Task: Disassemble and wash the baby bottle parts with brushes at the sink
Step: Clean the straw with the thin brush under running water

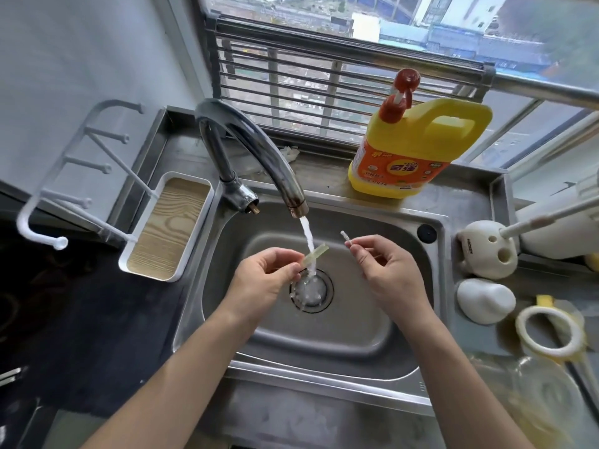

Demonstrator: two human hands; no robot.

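At a steel sink (pixel 372 335) under a window, a small straw piece (pixel 315 253) is pinched by the left hand (pixel 259 280) in the running water; a thin brush (pixel 345 237) is pinched by the right hand (pixel 385 270). The bottle appears already disassembled; washing is judged midway, with a ring (pixel 547 332) waiting on the worktop (pixel 479 202).

One camera sits on the person's head. It looks forward and down, close above the sink (pixel 324 338), which fills the middle. The view is wide and bends at the edges. The window (pixel 421 30) is at the top.
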